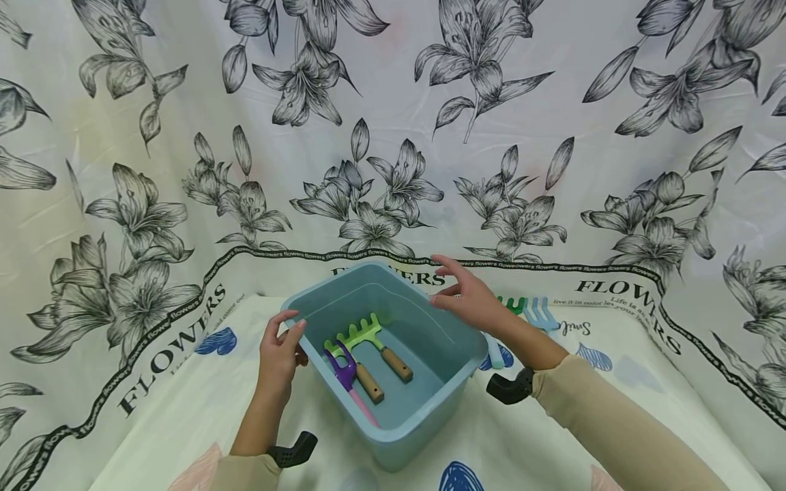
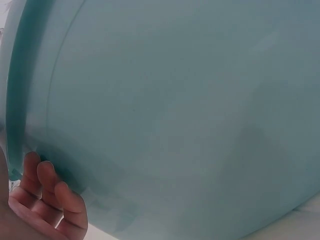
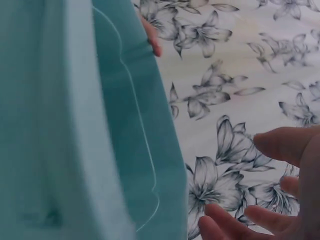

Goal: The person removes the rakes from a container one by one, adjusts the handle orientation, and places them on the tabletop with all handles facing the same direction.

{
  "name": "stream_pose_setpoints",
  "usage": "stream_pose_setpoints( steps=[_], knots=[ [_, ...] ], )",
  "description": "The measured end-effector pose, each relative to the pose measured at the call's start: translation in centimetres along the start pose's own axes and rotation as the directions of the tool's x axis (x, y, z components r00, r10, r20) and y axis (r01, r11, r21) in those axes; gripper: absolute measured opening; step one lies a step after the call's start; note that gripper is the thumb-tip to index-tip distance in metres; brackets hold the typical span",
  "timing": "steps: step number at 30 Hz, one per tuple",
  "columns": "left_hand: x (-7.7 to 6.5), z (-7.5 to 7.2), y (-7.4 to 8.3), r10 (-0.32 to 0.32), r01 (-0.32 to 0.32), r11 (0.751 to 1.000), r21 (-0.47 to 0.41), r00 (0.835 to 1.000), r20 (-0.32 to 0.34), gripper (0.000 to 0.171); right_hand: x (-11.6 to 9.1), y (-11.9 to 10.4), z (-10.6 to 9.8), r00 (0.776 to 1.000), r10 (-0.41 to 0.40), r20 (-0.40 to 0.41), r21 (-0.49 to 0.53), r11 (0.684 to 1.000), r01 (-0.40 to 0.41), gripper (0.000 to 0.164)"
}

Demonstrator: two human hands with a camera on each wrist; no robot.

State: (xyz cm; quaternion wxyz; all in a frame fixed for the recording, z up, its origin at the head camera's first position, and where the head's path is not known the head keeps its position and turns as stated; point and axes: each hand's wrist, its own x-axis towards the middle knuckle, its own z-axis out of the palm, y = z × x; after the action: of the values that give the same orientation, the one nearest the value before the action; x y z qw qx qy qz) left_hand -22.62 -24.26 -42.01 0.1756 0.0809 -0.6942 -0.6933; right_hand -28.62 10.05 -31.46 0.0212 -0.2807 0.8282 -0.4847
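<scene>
A blue-green plastic bin (image 1: 424, 433) holds small garden tools: a green rake (image 1: 371, 331) with a wooden handle, a purple fork (image 1: 345, 372) with a pink handle, and a second wooden handle (image 1: 370, 383) whose head is partly covered by the fork. My left hand (image 1: 279, 351) grips the bin's left rim, thumb on top; the left wrist view shows its fingers (image 2: 47, 175) bent against the outer wall. Over the bin's right rim, my right hand (image 1: 467, 296) has its fingers spread. The right wrist view shows that hand (image 3: 270, 200) beside the bin, holding nothing.
Behind my right forearm lie a dark green rake head (image 1: 512, 303) and a light blue rake (image 1: 540, 314) on the patterned cloth (image 1: 571, 423). A light blue handle (image 1: 494, 351) shows beside the bin. A flower-printed curtain (image 1: 381, 88) hangs behind.
</scene>
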Motion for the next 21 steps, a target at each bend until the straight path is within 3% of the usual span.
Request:
stream_pose_setpoints(
  steps=[6, 15, 21],
  knots=[
    [0.1, -0.1, -0.2, -0.001, 0.001, 1.0, 0.003, 1.0, -0.007, 0.037, 1.8, -1.2, 1.1, 0.989, 0.003, 0.148, 0.038, 0.999, -0.009, 0.075],
    [0.1, -0.4, 0.2, -0.01, 0.01, 1.0, 0.001, 1.0, -0.004, 0.04, 5.0, -1.6, 2.6, 0.947, 0.017, 0.321, 0.076, 0.996, -0.044, 0.072],
    [-0.1, -0.2, 0.2, -0.033, 0.033, 0.999, -0.008, 0.999, 0.008, 0.039, 6.9, -1.3, 4.1, 0.886, 0.064, 0.458, 0.08, 0.99, -0.113, 0.071]
  ],
)
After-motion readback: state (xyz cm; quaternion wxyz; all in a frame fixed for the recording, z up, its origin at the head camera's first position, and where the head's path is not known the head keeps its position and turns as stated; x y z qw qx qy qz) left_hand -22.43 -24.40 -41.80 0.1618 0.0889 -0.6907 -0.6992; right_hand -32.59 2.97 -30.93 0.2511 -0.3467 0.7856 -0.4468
